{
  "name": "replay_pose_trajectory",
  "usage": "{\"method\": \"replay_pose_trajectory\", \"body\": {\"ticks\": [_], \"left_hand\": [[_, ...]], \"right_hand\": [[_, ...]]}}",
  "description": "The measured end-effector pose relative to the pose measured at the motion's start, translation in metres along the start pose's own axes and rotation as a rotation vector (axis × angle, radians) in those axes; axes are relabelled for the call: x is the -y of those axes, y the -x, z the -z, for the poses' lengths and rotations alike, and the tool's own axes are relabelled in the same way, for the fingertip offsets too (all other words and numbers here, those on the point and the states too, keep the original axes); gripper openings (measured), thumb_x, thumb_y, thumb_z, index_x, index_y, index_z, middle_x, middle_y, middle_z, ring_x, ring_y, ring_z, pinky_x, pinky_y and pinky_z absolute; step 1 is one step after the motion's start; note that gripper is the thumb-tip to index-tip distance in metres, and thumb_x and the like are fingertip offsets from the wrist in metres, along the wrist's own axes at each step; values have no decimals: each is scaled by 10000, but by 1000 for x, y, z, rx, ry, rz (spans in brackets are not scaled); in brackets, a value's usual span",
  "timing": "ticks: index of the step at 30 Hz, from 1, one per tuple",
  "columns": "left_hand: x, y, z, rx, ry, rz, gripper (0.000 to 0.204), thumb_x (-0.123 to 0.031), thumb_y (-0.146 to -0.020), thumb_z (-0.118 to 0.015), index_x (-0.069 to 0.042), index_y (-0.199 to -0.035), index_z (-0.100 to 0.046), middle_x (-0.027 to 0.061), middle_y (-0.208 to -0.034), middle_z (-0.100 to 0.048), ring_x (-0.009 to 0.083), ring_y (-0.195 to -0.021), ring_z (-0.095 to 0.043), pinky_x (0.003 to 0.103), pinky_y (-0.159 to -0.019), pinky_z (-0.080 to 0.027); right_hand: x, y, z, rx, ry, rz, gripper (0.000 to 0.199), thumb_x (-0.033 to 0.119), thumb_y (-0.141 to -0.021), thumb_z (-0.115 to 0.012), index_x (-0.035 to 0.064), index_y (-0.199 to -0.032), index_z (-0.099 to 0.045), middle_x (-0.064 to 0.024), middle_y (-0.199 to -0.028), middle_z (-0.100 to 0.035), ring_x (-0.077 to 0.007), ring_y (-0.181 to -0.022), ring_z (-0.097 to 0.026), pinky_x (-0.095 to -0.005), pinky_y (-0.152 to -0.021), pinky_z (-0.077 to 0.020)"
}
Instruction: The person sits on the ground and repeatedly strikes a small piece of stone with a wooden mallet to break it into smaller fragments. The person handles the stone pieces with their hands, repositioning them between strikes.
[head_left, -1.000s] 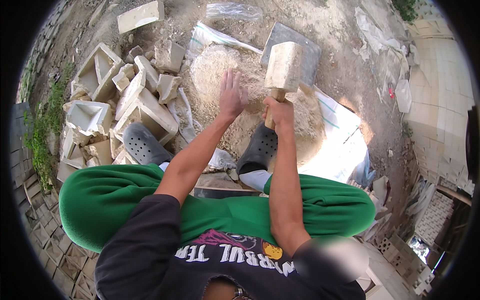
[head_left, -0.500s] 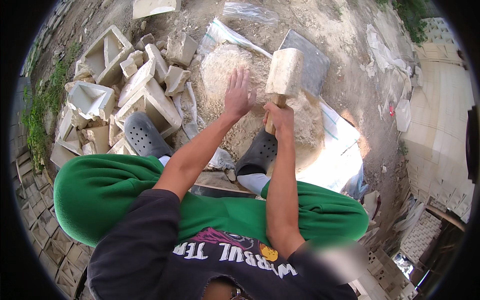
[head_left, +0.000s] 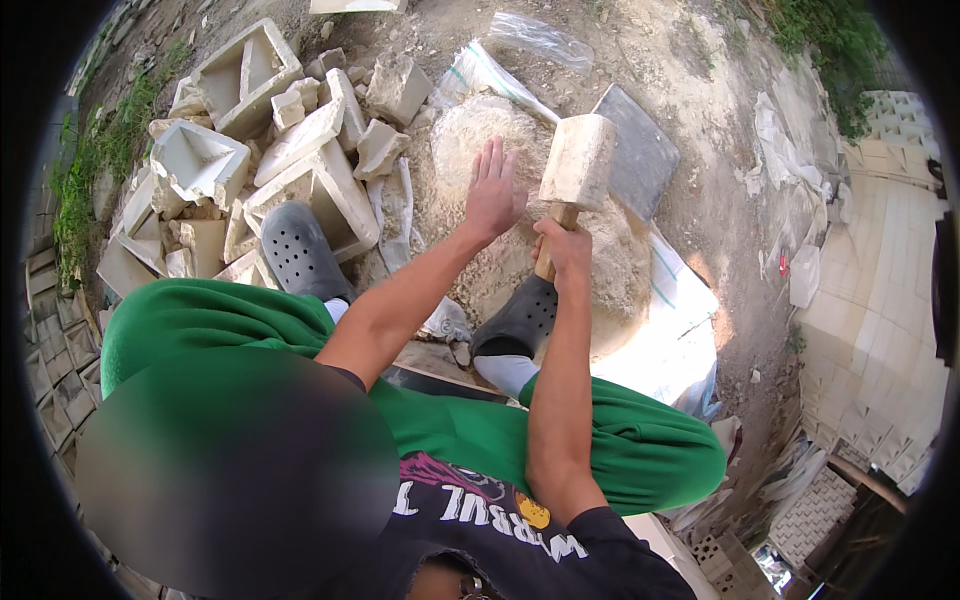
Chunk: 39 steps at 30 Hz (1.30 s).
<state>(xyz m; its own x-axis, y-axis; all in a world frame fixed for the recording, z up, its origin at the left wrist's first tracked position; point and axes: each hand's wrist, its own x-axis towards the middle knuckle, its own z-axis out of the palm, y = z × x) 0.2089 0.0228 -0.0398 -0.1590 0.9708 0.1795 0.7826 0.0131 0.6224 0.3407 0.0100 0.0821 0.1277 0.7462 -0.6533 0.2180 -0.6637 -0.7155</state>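
Note:
My right hand [head_left: 565,248] is wrapped around the short wooden handle of a mallet [head_left: 578,162]. Its thick, pale, dust-covered head points away from me; I cannot tell whether it rests on the rubble or hangs just above it. To its left, my left hand [head_left: 493,195] holds nothing, fingers stretched out over a heap of pale crushed powder and crumbs [head_left: 485,135]. This heap lies on a white woven sack [head_left: 683,290], whose edges show at the far side and the right. Beyond the mallet, a flat grey slab [head_left: 637,150] lies partly on the sack.
Broken white plaster blocks and hollow moulds [head_left: 318,190] are piled at the left. My feet, in grey clogs [head_left: 515,318], stand at the heap's near edge. Clear plastic film [head_left: 542,40] lies on the far dirt. Stacked pale moulds [head_left: 865,290] line the right side.
The whole view has shifted, so the ground things appear farther right and lower. My left hand sits slightly nearer to me over the heap. The right hand's grip on the mallet is unchanged.

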Motion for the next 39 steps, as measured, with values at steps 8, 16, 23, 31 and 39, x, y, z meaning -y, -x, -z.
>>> {"method": "replay_pose_trajectory", "body": {"ticks": [8, 16, 23, 31, 39], "left_hand": [[35, -36, 22, 363, -267, 21, 826, -450, -969, -484, 48, -1556, -183, 273, -1637, -103, 430, -1529, -36, 515, -1238, -61], [56, -36, 72, 215, -214, -74, 474, -234, -895, -579, -41, -1328, -575, 170, -1519, -438, 358, -1472, -296, 524, -1209, -219], [143, -38, 152, 281, -551, 280, 575, -194, -858, -606, -82, -1409, -484, 166, -1492, -449, 357, -1454, -327, 533, -1212, -197], [122, -9, 141, 216, -235, 268, 448, -111, -886, -571, -205, -1314, -482, 158, -1181, -639, 377, -1115, -634, 540, -931, -486], [132, 10, 123, 293, -173, 453, 421, -175, -919, -536, -60, -1302, -405, 243, -1123, -687, 421, -1040, -677, 519, -880, -531]], "right_hand": [[-6, -3, -11, 16, 8, -41, 273, 163, -732, -735, -30, -889, -622, -88, -675, -598, -201, -490, -593, -346, -453, -496], [-11, -20, -31, 19, -13, -94, 264, 160, -735, -728, -39, -877, -629, -100, -689, -611, -217, -526, -622, -357, -472, -510], [-37, -38, -68, 7, -32, -183, 270, 145, -751, -696, -70, -902, -630, -126, -733, -644, -245, -546, -651, -379, -494, -538], [-68, -55, -78, -79, 232, -30, 417, 202, -736, -697, -116, -1004, -657, -218, -939, -707, -282, -692, -728, -392, -630, -577], [-48, -45, -58, 76, 383, -118, 496, 123, -779, -702, -85, -1188, -516, -172, -873, -639, -315, -619, -689, -437, -508, -560]]}}
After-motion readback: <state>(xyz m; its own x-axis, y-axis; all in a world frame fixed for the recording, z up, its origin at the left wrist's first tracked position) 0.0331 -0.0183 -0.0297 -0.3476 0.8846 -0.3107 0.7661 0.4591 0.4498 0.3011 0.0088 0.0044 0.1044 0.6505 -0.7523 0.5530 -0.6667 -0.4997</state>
